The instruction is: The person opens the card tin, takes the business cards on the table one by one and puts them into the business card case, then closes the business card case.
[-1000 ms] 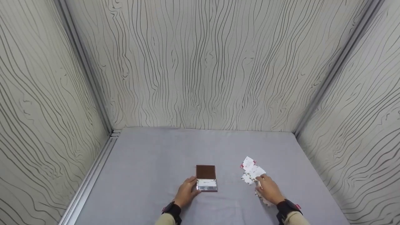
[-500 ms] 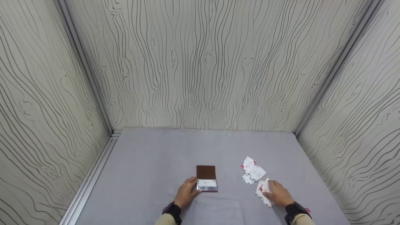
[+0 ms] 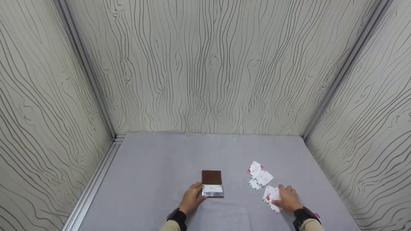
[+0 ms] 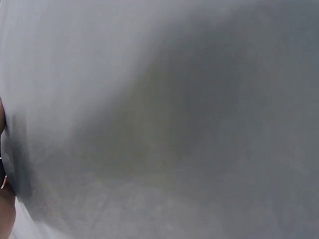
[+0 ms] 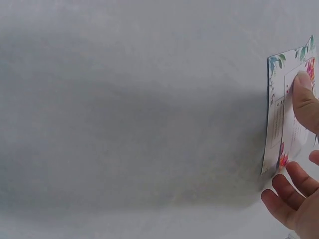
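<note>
In the head view a brown card holder [image 3: 211,177] lies unfolded on the grey cloth, a floral card behind its clear pocket [image 3: 212,190]. My left hand [image 3: 190,199] grips its left edge, thumb at the near corner. Just a sliver of that hand enters the left wrist view. Over to the right, my right hand [image 3: 289,199] holds overlapping white floral cards [image 3: 269,194] by their right side. In the right wrist view the thumb [image 5: 302,97] lies on the face of the upper card [image 5: 295,127], with curled fingers [image 5: 286,191] close by its edge.
Beyond the right hand, several more floral cards [image 3: 264,177] lie overlapped on the cloth-covered table [image 3: 160,160]. Wood-grain patterned panels [image 3: 208,80] rise at the back and both sides. A metal rail [image 3: 93,189] runs along the left edge.
My right hand has moved right and nearer from the far group of cards, uncovering the near cards. The upper near card has shifted slightly toward me. The left hand keeps its place.
</note>
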Motion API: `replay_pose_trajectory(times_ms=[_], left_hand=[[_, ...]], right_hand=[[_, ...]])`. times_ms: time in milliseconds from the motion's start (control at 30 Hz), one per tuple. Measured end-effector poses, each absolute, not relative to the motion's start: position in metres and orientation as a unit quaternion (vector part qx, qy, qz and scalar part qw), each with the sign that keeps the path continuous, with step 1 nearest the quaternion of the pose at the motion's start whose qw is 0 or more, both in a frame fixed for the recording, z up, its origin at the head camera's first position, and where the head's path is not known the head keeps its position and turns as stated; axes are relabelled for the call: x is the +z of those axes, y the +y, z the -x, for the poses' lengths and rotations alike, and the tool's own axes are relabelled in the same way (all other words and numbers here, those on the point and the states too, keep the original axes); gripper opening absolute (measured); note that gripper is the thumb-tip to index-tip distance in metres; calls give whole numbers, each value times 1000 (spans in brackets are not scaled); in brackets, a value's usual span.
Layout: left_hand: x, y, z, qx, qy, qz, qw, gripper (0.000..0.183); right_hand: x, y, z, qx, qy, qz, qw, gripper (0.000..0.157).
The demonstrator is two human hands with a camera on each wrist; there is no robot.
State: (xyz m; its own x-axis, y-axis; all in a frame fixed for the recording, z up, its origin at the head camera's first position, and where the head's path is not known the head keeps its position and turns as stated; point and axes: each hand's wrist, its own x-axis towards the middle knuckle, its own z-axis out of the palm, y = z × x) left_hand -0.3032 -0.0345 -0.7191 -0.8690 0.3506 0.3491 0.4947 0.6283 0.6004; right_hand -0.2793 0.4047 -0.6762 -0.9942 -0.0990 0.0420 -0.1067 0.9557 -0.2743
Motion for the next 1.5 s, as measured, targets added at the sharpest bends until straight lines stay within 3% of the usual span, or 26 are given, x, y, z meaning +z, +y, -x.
replay_pose_trajectory(times_ms=[633,933,1500], left_hand=[[-723,-35,304,-356,-893,242,129,50],[-725,-35,304,-352,-892,247,136,50],[-725,-34,304,-357,-893,244,122,50]], right_hand=[[-667,406,281,214,-972,-95,33,73],[-659,400,279,189,-968,-148,66,28],[-657,392,287,204,-963,-157,78,19]])
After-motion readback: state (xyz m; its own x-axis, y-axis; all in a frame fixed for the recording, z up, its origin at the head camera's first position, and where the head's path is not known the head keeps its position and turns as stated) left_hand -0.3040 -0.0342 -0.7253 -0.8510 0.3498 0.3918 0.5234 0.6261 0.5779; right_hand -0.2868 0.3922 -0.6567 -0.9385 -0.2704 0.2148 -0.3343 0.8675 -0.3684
